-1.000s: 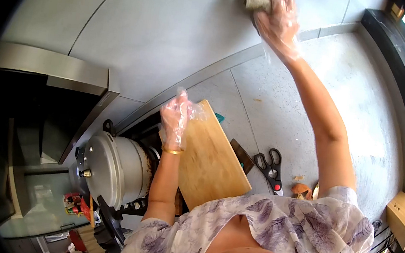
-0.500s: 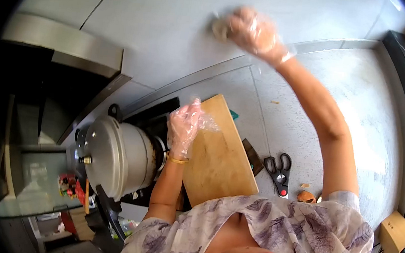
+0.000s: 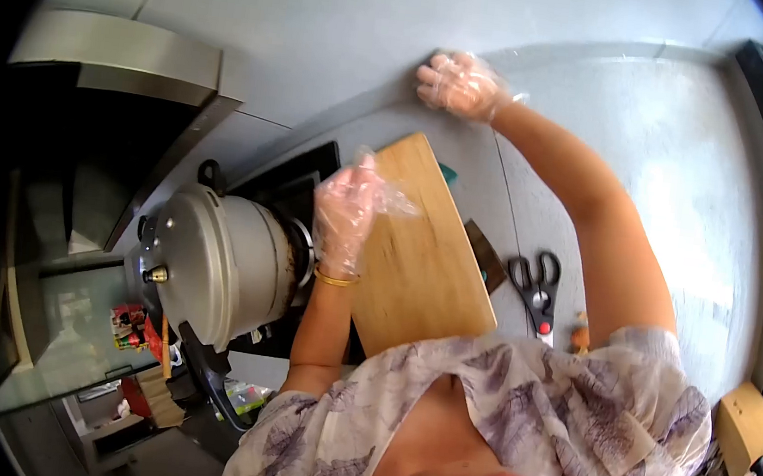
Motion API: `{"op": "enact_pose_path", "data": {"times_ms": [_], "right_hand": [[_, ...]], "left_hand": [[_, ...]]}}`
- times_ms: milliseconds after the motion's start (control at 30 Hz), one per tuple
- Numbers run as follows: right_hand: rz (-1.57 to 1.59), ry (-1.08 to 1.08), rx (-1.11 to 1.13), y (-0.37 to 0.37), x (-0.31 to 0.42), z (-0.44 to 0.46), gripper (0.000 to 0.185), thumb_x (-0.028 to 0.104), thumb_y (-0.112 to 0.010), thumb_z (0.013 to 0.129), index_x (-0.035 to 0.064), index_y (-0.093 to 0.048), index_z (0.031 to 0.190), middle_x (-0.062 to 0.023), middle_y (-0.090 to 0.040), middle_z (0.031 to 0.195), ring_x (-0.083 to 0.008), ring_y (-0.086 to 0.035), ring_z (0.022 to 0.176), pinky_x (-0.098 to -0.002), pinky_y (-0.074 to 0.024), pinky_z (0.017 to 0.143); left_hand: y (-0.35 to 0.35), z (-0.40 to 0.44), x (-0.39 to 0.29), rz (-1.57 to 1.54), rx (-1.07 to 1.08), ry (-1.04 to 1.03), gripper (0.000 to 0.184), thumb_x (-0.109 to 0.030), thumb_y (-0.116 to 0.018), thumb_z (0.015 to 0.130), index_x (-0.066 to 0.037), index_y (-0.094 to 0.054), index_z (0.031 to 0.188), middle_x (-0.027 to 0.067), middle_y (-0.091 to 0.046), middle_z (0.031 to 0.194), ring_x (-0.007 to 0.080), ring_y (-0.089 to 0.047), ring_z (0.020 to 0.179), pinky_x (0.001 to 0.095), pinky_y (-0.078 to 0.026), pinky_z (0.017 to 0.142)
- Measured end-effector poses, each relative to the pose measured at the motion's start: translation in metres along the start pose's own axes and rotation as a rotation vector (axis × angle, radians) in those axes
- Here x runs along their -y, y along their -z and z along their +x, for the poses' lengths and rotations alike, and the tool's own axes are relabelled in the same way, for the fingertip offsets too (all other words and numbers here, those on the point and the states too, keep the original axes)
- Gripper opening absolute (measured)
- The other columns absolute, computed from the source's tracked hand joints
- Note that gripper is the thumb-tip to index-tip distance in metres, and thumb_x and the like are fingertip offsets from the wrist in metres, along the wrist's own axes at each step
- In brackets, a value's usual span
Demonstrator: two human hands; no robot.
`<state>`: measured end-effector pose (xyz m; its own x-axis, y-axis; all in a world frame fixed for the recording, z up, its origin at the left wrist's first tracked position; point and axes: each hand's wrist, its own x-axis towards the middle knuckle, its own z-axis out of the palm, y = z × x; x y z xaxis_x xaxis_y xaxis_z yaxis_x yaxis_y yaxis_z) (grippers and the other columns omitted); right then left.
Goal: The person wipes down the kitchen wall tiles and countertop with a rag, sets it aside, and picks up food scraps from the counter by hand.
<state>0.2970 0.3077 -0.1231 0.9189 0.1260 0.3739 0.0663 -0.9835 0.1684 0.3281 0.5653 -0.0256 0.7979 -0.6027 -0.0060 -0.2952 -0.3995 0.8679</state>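
Two hands in thin, clear plastic gloves [image 3: 395, 201] work at a pale grey, tile-jointed surface [image 3: 649, 173]. The right hand [image 3: 461, 86] is at the back edge, where the surface meets the smooth grey wall [image 3: 319, 32]; its fingers are curled downward, and I am unable to say whether they grasp anything, since their undersides are hidden. The left hand [image 3: 344, 211] is just beside the left edge of a flat, rectangular cutting board [image 3: 424, 275] of pale wood, its fingers bent inward; nothing shows in their grasp, though whether they touch the wood is unclear. The cutting board runs from near the surface's back edge towards its front edge, where the person's white, purple-leafed shirt [image 3: 469, 377] covers its near end. It looks stiff and solid, probably fairly weighty; the loose plastic may slip on its smooth face, so the best hold seems to be by its two long edges. Left of the cutting board, a large silver metal pot [image 3: 258, 262] with black handles sits on a black stove [image 3: 322, 162]. Along the cutting board's right edge lie a dark, flat plate [image 3: 487, 258], partly hidden, and black-handled scissors [image 3: 539, 300], whose red pivot-side dot faces the surface's front edge.
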Motion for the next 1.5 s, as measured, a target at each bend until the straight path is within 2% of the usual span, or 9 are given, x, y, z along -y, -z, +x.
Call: {"op": "enact_pose_path", "data": {"times_ms": [167, 467, 667, 733, 767, 867, 1200, 1267, 1500], "right_hand": [[0.038, 0.007, -0.420, -0.019, 0.021, 0.025, 0.009, 0.023, -0.056, 0.079, 0.0231, -0.055, 0.087, 0.0027, -0.051, 0.096, -0.0166, -0.050, 0.099, -0.0338, -0.0436, 0.083], [-0.205, 0.091, -0.337, -0.016, -0.047, -0.049, 0.002, 0.031, -0.057, 0.085, 0.0295, -0.057, 0.087, 0.0088, -0.050, 0.098, -0.0150, -0.047, 0.092, -0.0369, -0.0424, 0.081], [-0.422, -0.551, 0.551, 0.067, -0.157, -0.197, 0.029, 0.048, -0.041, 0.090, 0.0306, -0.057, 0.106, 0.0008, -0.055, 0.110, -0.0178, -0.050, 0.113, -0.0416, -0.0407, 0.091], [-0.462, -0.604, -0.007, 0.025, -0.217, -0.276, 0.026, 0.029, -0.066, 0.080, 0.0283, -0.058, 0.105, 0.0013, -0.055, 0.117, -0.0207, -0.052, 0.112, -0.0385, -0.0468, 0.090], [-0.388, -0.910, 0.110, 0.064, -0.217, -0.281, 0.026, 0.022, -0.071, 0.075, 0.0261, -0.064, 0.099, -0.0025, -0.055, 0.120, -0.0250, -0.053, 0.110, -0.0388, -0.0498, 0.088], [-0.249, -1.334, 0.100, 0.130, -0.223, -0.293, 0.027, 0.017, -0.067, 0.075, 0.0170, -0.068, 0.102, -0.0111, -0.059, 0.109, -0.0337, -0.057, 0.102, -0.0419, -0.0501, 0.088], [-0.009, -1.470, -0.862, 0.120, -0.247, -0.279, 0.019, 0.020, -0.059, 0.078, 0.0038, -0.068, 0.084, -0.0165, -0.067, 0.079, -0.0286, -0.066, 0.068, -0.0387, -0.0531, 0.066], [0.276, -1.753, -1.025, 0.072, -0.275, -0.273, 0.035, 0.011, -0.058, 0.081, 0.0014, -0.052, 0.114, -0.0169, -0.059, 0.100, -0.0217, -0.061, 0.080, -0.0345, -0.0532, 0.068], [0.119, -1.221, -0.478, 0.055, -0.220, -0.268, 0.046, -0.003, -0.060, 0.067, 0.0100, -0.059, 0.111, -0.0224, -0.051, 0.116, -0.0415, -0.052, 0.102, -0.0464, -0.0480, 0.086]], "left_hand": [[0.002, -0.004, 0.030, -0.037, -0.031, -0.022, 0.037, -0.024, -0.058, 0.095, 0.002, -0.060, 0.068, -0.0006, -0.053, 0.056, 0.0066, -0.048, 0.052, 0.0237, -0.038, 0.048], [-0.008, 0.013, 0.026, 0.157, 0.087, -0.154, 0.034, -0.018, -0.055, 0.095, 0.004, -0.057, 0.069, 0.0050, -0.055, 0.057, 0.0104, -0.045, 0.052, 0.0286, -0.039, 0.049], [-0.045, 0.016, 0.022, 0.100, 0.156, -0.025, 0.034, -0.018, -0.054, 0.094, 0.003, -0.055, 0.067, 0.0037, -0.049, 0.055, 0.0095, -0.043, 0.053, 0.0290, -0.038, 0.048], [-0.060, 0.011, 0.022, 0.161, 0.174, -0.097, 0.035, -0.017, -0.055, 0.093, 0.003, -0.053, 0.065, 0.0037, -0.048, 0.054, 0.0093, -0.041, 0.052, 0.0296, -0.036, 0.048], [-0.068, 0.009, 0.020, 0.190, 0.181, -0.136, 0.035, -0.017, -0.055, 0.093, 0.003, -0.052, 0.064, 0.0037, -0.047, 0.054, 0.0091, -0.040, 0.052, 0.0299, -0.036, 0.047], [-0.082, 0.008, 0.012, 0.278, 0.282, -0.215, 0.038, -0.017, -0.056, 0.091, 0.002, -0.048, 0.060, 0.0035, -0.042, 0.052, 0.0098, -0.037, 0.051, 0.0310, -0.034, 0.046], [-0.116, 0.055, 0.014, 0.530, 0.319, -0.398, 0.028, -0.019, -0.058, 0.089, 0.004, -0.053, 0.073, 0.0161, -0.053, 0.063, 0.0292, -0.048, 0.056, 0.0394, -0.040, 0.054], [-0.125, 0.068, 0.020, 0.515, 0.296, -0.560, 0.025, -0.020, -0.058, 0.089, 0.003, -0.054, 0.080, 0.0206, -0.058, 0.074, 0.0375, -0.053, 0.066, 0.0438, -0.042, 0.061], [-0.144, 0.104, 0.060, 0.887, 0.411, -0.562, 0.027, -0.028, -0.052, 0.091, -0.003, -0.054, 0.083, 0.0195, -0.057, 0.086, 0.0402, -0.053, 0.088, 0.0483, -0.042, 0.078]]}}
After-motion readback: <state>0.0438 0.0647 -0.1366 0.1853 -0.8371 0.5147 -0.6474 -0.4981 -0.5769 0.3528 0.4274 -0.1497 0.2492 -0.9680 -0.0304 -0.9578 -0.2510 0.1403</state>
